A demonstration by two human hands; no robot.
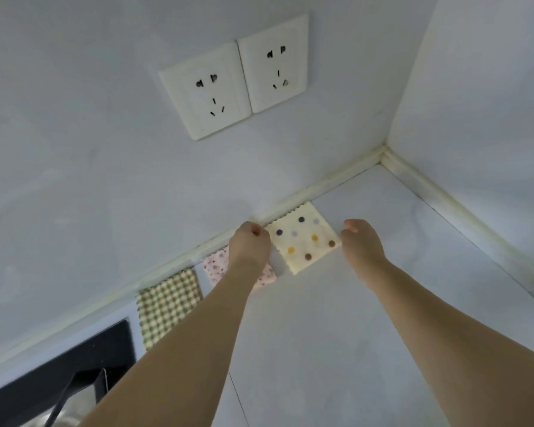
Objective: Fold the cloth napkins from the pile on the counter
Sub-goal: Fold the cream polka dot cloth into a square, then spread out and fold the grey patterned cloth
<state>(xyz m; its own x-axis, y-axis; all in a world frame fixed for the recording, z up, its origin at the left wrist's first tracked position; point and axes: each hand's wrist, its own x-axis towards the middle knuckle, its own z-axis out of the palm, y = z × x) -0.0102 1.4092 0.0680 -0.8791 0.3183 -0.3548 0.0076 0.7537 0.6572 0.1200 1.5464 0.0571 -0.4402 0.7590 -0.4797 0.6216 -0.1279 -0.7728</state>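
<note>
A folded cream napkin with coloured dots (304, 238) lies flat on the white counter (336, 328) against the back wall. My left hand (249, 243) is at its left edge, fingers curled under, and my right hand (360, 241) is at its right edge, fingers curled too. Whether either hand pinches the cloth is hidden by the knuckles. A folded pink floral napkin (216, 266) lies to the left, partly under my left wrist. Further left lies a folded green checked napkin (167, 303).
Two white wall sockets (235, 78) sit on the back wall above the napkins. A side wall (490, 118) closes the counter at the right corner. A black stove edge (74, 368) and a metal pot with a handle (62, 405) are at the lower left.
</note>
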